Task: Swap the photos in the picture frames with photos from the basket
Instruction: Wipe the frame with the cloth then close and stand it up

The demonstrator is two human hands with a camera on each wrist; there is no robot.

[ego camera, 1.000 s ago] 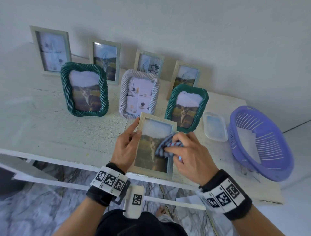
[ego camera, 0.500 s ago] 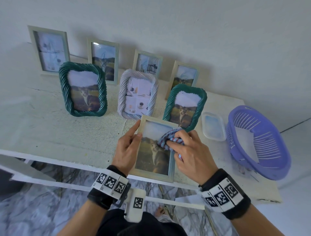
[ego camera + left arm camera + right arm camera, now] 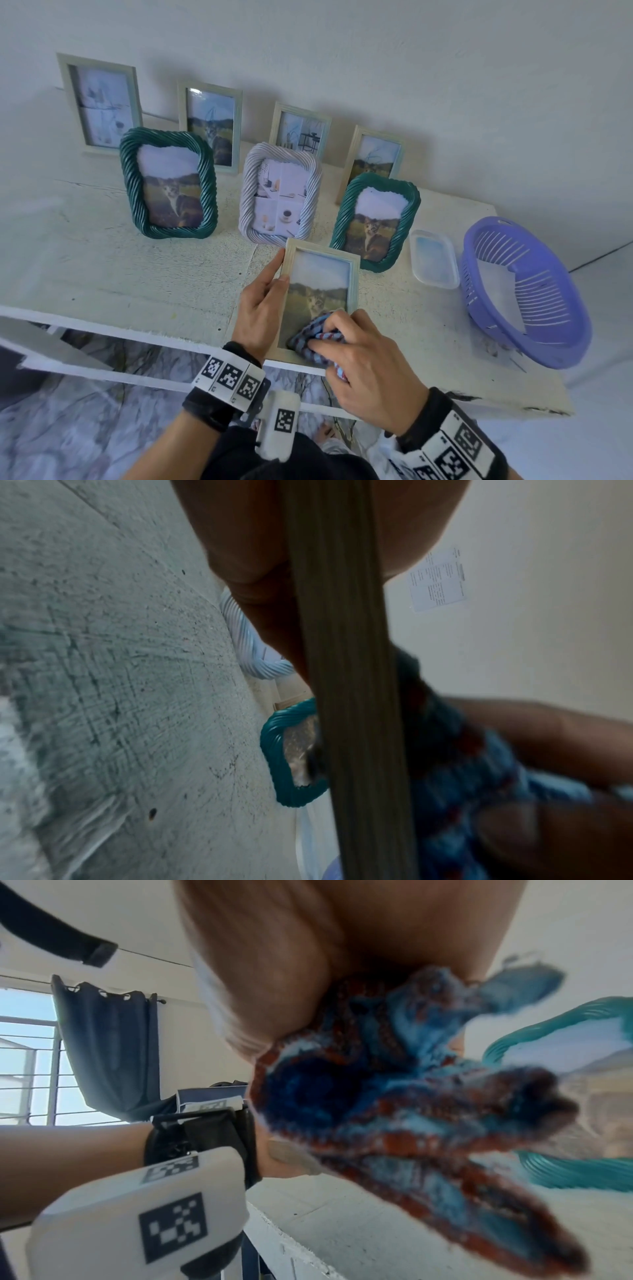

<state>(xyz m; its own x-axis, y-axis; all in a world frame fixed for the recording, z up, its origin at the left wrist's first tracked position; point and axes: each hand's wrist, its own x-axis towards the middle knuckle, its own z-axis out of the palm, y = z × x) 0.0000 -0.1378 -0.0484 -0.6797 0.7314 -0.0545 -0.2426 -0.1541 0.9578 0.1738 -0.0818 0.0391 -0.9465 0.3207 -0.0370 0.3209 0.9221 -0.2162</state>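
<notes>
A pale wooden picture frame (image 3: pixel 322 263) with a cat photo is held tilted above the table's front edge. My left hand (image 3: pixel 263 308) grips its left side, thumb on the front; in the left wrist view the frame's edge (image 3: pixel 352 696) runs down the middle. My right hand (image 3: pixel 359 359) clutches a bunched blue and red checked cloth (image 3: pixel 317 339) against the glass at the frame's lower part. The right wrist view shows the cloth (image 3: pixel 394 1110) blurred under the palm. A purple basket (image 3: pixel 534 329) with a white sheet inside sits at the right.
Several framed photos stand on the white table (image 3: pixel 120 267): two teal rope frames (image 3: pixel 168 185) (image 3: pixel 375 222), a white rope frame (image 3: pixel 279 195), and pale wooden frames along the wall behind. A clear plastic lid (image 3: pixel 433 258) lies beside the basket.
My right hand has slid the cloth down the glass from the upper right toward the bottom of the frame. The left hand keeps its grip on the frame.
</notes>
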